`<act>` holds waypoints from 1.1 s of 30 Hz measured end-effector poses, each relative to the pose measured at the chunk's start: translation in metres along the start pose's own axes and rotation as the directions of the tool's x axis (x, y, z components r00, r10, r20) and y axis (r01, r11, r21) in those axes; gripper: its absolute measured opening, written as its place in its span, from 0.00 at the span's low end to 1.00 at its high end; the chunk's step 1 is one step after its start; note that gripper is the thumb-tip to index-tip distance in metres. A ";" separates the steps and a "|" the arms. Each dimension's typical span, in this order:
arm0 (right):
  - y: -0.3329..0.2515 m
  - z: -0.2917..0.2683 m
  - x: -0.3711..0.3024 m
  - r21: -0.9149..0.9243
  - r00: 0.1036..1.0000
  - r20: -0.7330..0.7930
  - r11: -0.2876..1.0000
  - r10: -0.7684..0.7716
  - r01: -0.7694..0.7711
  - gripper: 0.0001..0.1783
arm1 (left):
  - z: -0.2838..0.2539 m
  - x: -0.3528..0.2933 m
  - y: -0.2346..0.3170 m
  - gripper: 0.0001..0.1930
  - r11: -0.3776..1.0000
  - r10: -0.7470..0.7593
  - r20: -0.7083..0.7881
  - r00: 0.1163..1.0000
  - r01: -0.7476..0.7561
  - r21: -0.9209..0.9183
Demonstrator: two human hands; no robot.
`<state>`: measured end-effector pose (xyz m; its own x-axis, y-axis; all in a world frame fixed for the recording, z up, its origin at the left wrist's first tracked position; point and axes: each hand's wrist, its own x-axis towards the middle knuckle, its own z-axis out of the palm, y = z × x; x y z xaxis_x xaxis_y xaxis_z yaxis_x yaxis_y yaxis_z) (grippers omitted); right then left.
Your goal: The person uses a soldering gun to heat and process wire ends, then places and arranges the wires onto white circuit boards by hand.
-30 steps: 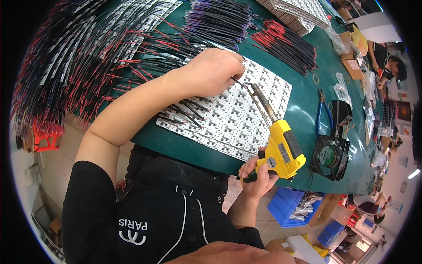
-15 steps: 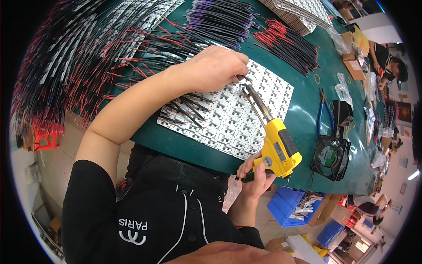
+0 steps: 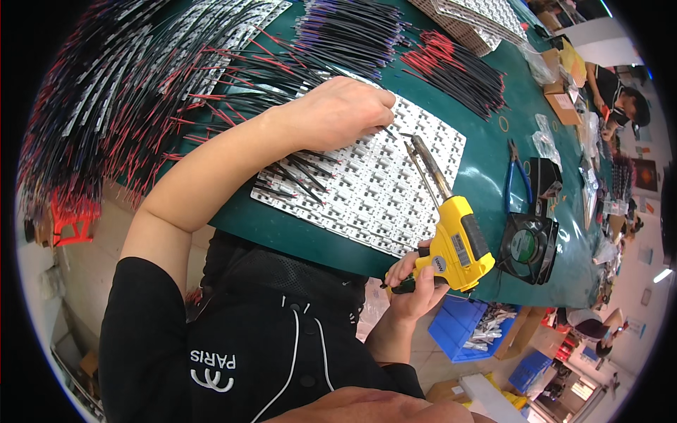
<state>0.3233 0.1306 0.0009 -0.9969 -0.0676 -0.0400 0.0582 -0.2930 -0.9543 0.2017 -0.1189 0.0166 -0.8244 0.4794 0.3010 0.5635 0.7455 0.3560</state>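
My right hand [image 3: 416,287] grips the handle of a yellow soldering gun [image 3: 458,243]. Its metal tip points up and left over a white panel of circuit boards [image 3: 352,201], a small gap away from my left hand [image 3: 342,113]. The fingers of my left hand are pinched on a thin dark wire [image 3: 387,131], whose end reaches the panel just left of the tip. Several short black wires [image 3: 300,173] rise from the panel's left part, below my left forearm. My left hand and forearm cover part of the panel's upper left.
Bundles of black and red wires [image 3: 458,74] lie on the green table [image 3: 486,151]. Blue-handled pliers [image 3: 517,176] and a black fan [image 3: 527,247] are at the right. More wired panels [image 3: 113,92] fill the left. A blue bin [image 3: 451,331] stands below the table edge; a co-worker [image 3: 620,102] is far right.
My right hand has moved the soldering gun slightly right and down, so its tip has drawn away from the wire at my left fingers. My left hand has barely moved.
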 end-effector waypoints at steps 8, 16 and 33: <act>-0.002 0.001 -0.005 -0.001 0.999 -0.018 1.000 -0.028 0.028 0.25 | -0.003 -0.006 -0.014 0.04 0.960 -0.052 -0.514 0.856 -0.098 -0.262; -0.006 -0.001 -0.007 0.001 0.998 -0.053 0.999 -0.034 0.034 0.24 | -0.057 -0.023 0.004 0.17 0.900 -0.164 -0.689 0.706 0.393 0.188; -0.006 -0.004 -0.008 0.023 0.994 -0.089 0.998 -0.060 0.063 0.23 | 0.002 -0.013 0.009 0.20 0.863 -0.204 -0.018 0.979 0.171 -0.475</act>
<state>0.3305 0.1368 0.0058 -0.9993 0.0354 -0.0086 -0.0031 -0.3181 -0.9481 0.2169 -0.1172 0.0140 -0.9209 0.3090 0.2377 0.3707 0.5055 0.7791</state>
